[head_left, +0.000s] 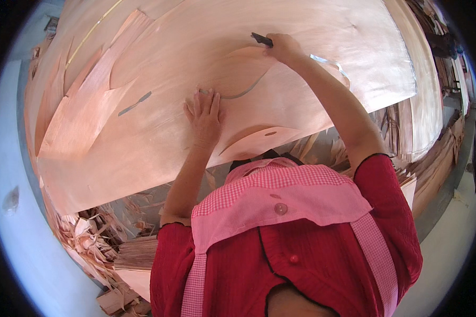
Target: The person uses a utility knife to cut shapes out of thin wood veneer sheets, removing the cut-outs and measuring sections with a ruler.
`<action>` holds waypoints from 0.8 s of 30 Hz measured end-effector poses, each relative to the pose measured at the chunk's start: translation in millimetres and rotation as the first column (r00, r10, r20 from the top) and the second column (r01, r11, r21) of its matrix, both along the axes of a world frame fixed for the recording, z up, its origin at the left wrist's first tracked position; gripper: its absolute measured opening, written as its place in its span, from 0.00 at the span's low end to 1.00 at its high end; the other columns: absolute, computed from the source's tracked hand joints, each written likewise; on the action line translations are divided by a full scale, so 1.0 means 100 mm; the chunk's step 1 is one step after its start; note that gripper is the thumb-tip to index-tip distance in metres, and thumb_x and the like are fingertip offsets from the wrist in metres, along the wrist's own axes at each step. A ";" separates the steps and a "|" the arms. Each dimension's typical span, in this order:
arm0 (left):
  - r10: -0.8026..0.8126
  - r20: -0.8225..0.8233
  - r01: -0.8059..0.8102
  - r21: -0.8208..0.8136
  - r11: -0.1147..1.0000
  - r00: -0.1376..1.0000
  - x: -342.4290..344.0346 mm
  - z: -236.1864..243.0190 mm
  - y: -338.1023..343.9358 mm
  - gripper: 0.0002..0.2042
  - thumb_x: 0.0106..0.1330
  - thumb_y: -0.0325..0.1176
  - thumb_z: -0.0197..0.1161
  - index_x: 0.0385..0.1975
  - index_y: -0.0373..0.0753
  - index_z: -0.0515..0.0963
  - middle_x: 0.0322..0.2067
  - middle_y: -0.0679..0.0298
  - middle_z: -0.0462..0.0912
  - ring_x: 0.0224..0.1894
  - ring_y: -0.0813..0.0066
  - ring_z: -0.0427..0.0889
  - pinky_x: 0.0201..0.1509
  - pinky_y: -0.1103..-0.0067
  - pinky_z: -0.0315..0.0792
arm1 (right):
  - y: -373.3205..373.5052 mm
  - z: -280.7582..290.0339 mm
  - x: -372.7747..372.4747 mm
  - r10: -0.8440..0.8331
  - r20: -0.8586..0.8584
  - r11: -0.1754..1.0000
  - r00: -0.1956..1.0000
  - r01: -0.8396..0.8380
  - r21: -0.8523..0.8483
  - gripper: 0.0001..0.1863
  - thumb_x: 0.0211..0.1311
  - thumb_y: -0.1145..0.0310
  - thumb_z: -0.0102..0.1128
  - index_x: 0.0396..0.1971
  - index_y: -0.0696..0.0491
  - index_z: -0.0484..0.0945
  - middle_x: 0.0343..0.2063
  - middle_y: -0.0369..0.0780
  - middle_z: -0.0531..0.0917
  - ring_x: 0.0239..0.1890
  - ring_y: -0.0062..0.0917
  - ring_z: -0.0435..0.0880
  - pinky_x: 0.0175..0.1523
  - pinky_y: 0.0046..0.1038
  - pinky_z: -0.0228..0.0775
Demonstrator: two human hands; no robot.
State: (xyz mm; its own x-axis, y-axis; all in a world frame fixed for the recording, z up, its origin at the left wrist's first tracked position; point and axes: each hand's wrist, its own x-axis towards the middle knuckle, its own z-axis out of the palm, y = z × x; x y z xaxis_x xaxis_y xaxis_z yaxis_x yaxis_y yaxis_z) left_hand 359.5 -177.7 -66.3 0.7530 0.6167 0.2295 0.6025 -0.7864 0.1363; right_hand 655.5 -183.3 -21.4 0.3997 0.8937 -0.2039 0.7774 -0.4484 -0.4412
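On the wood veneer sheet (148,134) before us, a curved grey line (244,94) already runs between our flat, spread left hand (204,117) and our right hand (284,49), which grips a black tool (261,39); a split (248,132) gapes near the front edge. Our grip partly hides the tool; what remains we cannot tell.

The carrying surface is a broad, pale reddish-brown wood veneer sheet (158,153), laid flat. Torn veneer strips (79,121) lie overlapping on its left portion. A narrow yellow strip (91,34) runs along the far left. A veneer piece (254,141) with a curved edge and a dark oval mark lies at the near edge. Whether the short grey sliver (135,104) is a strip or a slit cannot be determined.
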 end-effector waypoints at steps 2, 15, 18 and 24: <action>0.049 0.011 -0.048 -0.035 0.998 0.999 -0.05 -0.14 -0.06 0.24 0.59 0.45 0.54 0.55 0.44 0.65 0.58 0.66 0.63 0.64 0.57 0.52 0.61 0.47 0.41 | 0.01 -0.04 0.00 0.012 0.030 1.000 0.999 -0.012 -0.007 0.13 0.44 0.61 0.64 0.28 0.52 0.74 0.24 0.41 0.79 0.31 0.36 0.78 0.36 0.36 0.67; -0.053 0.094 0.051 0.023 0.998 0.994 -0.04 -0.25 -0.07 0.23 0.58 0.44 0.55 0.53 0.45 0.67 0.57 0.66 0.65 0.61 0.61 0.58 0.61 0.50 0.44 | -0.03 -0.20 -0.06 0.014 0.159 0.999 0.987 -0.022 0.050 0.16 0.45 0.62 0.64 0.33 0.50 0.72 0.30 0.39 0.79 0.38 0.37 0.77 0.40 0.37 0.67; -0.085 0.101 0.084 0.011 0.996 0.991 -0.04 -0.24 -0.07 0.22 0.58 0.42 0.55 0.53 0.46 0.67 0.57 0.66 0.65 0.61 0.63 0.58 0.62 0.51 0.44 | -0.05 -0.28 -0.05 0.002 0.143 0.995 0.990 -0.016 0.100 0.17 0.44 0.63 0.65 0.34 0.51 0.73 0.33 0.40 0.78 0.40 0.37 0.76 0.41 0.37 0.66; -0.104 0.038 0.105 -0.026 0.994 0.994 -0.04 -0.17 -0.06 0.20 0.60 0.38 0.54 0.53 0.47 0.67 0.58 0.68 0.63 0.63 0.64 0.57 0.62 0.52 0.43 | -0.01 -0.36 0.03 0.027 0.075 0.997 0.997 -0.032 0.072 0.18 0.43 0.62 0.65 0.35 0.51 0.73 0.33 0.41 0.78 0.40 0.37 0.76 0.41 0.37 0.67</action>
